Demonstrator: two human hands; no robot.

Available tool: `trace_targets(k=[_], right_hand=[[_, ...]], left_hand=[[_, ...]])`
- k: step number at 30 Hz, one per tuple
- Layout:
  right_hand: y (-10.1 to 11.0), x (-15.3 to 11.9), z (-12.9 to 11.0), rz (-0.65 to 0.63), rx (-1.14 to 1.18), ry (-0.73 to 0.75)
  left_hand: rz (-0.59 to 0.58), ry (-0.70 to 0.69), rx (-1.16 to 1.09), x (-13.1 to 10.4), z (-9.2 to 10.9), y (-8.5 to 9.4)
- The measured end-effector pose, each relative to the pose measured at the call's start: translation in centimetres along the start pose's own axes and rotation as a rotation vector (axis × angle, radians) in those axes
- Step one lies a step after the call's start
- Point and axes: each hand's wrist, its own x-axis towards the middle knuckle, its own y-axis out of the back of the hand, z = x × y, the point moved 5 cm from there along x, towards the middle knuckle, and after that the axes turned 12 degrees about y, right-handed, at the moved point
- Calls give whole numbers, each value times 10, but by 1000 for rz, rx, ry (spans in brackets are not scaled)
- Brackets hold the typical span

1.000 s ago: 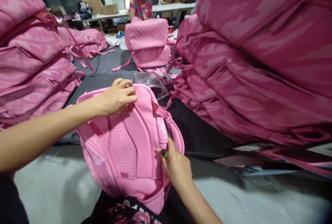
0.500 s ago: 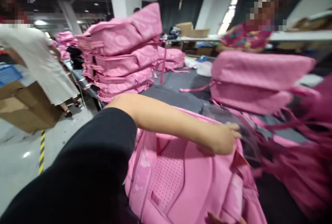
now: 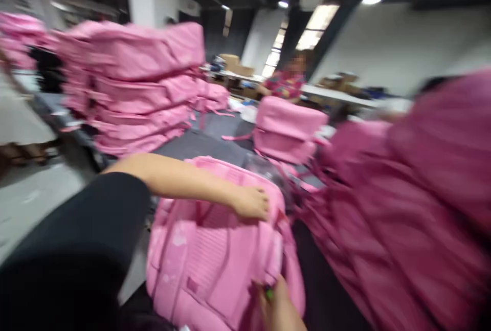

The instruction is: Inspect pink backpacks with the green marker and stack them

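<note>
A pink backpack (image 3: pixel 238 264) lies in front of me, its padded back panel and shoulder straps facing up. My left hand (image 3: pixel 251 203) reaches across its upper part, fingers curled closed at the top of the right-hand shoulder strap (image 3: pixel 270 249). Below it, my right hand (image 3: pixel 282 303) comes in from the bottom edge, closed near the lower part of that strap. A small green thing (image 3: pixel 269 292) shows at its fingers, too blurred to name.
Pink backpacks stand in a tall stack (image 3: pixel 141 85) at the left on the dark table (image 3: pixel 210 141). A large heap of pink bags (image 3: pixel 402 208) fills the right side. Another pink bag (image 3: pixel 289 129) sits ahead, with a person (image 3: pixel 286 83) behind it.
My view has swung right, bringing the right-hand heap further in. My left hand's fingers, stretched out before, are now curled at the strap. More of my right hand shows.
</note>
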Motion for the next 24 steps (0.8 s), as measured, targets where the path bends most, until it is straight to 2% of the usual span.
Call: trace_targets(k=[1,4,6,8,10,15,21,24], right_hand=[[5,-3,-3,-77,55,-22],[31,-2,-5,-119,236,-116],[54,1,-1,24,430,-197],[74,2,1,155,579,-205],[81,2,-1,180,713,-178],[63,12,-8,236,1009,-192],[41,27,-10,423,854,-316],[36,34,-14,462,837,-287]], left_hand=[[43,-34,-39,-6,7,-2],[150,-76,-175,-13,12,-23],[206,-62,-271,-12,12,-36],[243,-48,-321,-13,17,-41],[250,-41,-314,-15,24,-43],[215,-9,-314,-11,33,-49],[339,-26,-383,-19,37,-55],[376,-25,-377,-21,38,-57]])
